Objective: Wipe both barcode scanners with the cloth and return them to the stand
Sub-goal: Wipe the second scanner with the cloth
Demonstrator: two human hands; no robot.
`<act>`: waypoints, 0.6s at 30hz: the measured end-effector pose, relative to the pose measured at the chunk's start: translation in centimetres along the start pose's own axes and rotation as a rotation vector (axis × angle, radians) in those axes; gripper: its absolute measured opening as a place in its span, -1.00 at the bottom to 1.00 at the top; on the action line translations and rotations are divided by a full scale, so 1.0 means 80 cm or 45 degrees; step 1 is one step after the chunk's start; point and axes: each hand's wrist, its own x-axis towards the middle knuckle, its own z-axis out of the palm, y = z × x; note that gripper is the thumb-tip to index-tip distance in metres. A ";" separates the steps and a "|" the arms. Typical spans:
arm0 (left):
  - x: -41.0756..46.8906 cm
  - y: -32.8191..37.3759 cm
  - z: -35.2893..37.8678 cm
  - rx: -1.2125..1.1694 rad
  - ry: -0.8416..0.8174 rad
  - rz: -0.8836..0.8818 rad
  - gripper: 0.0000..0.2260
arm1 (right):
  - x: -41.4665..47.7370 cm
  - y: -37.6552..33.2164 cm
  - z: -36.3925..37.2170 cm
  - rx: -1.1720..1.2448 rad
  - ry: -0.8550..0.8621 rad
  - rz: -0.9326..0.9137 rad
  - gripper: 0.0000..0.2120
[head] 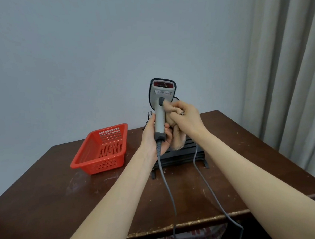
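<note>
My left hand (153, 135) grips the handle of a grey barcode scanner (161, 97), held upright above the table with its red window facing me. My right hand (187, 118) is closed on a beige cloth (173, 118) and presses it against the scanner's trigger area and handle. Part of the cloth hangs down over the black stand (187, 154). The scanner's grey cable (167, 187) runs down toward me. A second grey cable (204, 177) leads up behind my right hand; the second scanner is mostly hidden behind the held one and my hand.
A red perforated plastic basket (102, 150) stands on the dark brown wooden table (48, 205), left of the stand. The table's worn front edge is close to me. A grey wall is behind and a curtain (286, 77) hangs at the right.
</note>
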 end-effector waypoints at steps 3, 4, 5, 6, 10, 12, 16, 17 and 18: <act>-0.003 0.008 -0.003 -0.058 -0.143 -0.050 -0.54 | -0.003 0.008 -0.003 -0.180 -0.002 -0.019 -0.88; -0.005 0.008 -0.001 -0.054 -0.177 -0.068 -0.53 | -0.001 0.011 -0.003 -0.209 0.052 -0.035 -0.88; -0.007 0.008 0.001 -0.034 -0.198 -0.078 -0.53 | 0.001 0.015 -0.002 -0.232 0.071 -0.054 -0.85; -0.008 0.008 0.004 0.006 -0.204 -0.080 -0.55 | 0.004 0.016 0.000 -0.265 0.055 -0.060 -0.81; -0.012 0.003 0.007 0.130 -0.197 -0.118 -0.60 | 0.017 0.027 0.002 -0.493 0.011 0.022 -0.81; -0.013 0.001 0.005 0.084 -0.208 -0.144 -0.62 | 0.021 0.025 -0.006 -0.463 0.121 0.057 -0.80; -0.014 0.005 0.007 -0.020 -0.208 -0.141 -0.60 | 0.014 0.015 -0.012 -0.051 0.338 0.095 -0.86; -0.014 0.006 0.008 -0.024 -0.195 -0.130 -0.58 | 0.012 0.013 -0.011 0.015 0.394 0.107 -0.87; -0.014 0.007 0.009 -0.024 -0.183 -0.120 -0.57 | 0.010 0.011 -0.011 0.079 0.426 0.104 -0.89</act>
